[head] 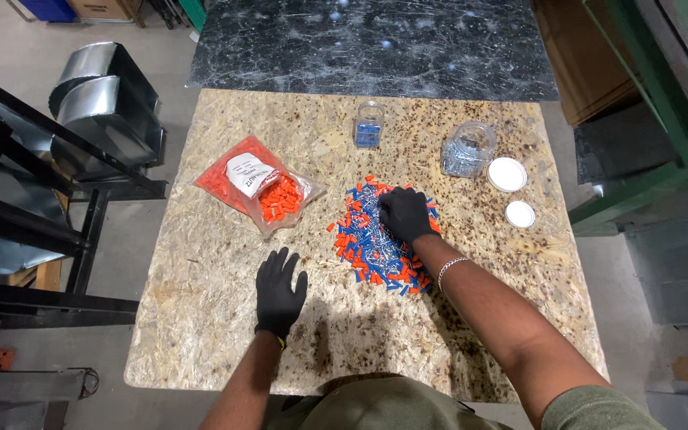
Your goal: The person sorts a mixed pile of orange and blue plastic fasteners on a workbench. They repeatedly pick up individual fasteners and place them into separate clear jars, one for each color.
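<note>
A heap of small orange and blue connectors mixed with thin metal pieces [372, 247] lies in the middle of a chipboard table [224, 334]. My right hand [404, 213], in a black glove, rests on the upper right of that heap with fingers bent into it; whether it grips any piece is hidden. My left hand [279, 292], also gloved in black, lies flat on the bare board to the left of the heap, fingers spread, holding nothing. A clear plastic bag of orange connectors [263, 188] sits further left.
A small clear jar with blue pieces [369, 124] and a larger clear jar with metal pieces [467, 149] stand at the back. Two white lids [507, 173] [520, 213] lie at the right. A dark marbled slab [376, 48] adjoins the far edge. Black metal framing [33, 199] stands left.
</note>
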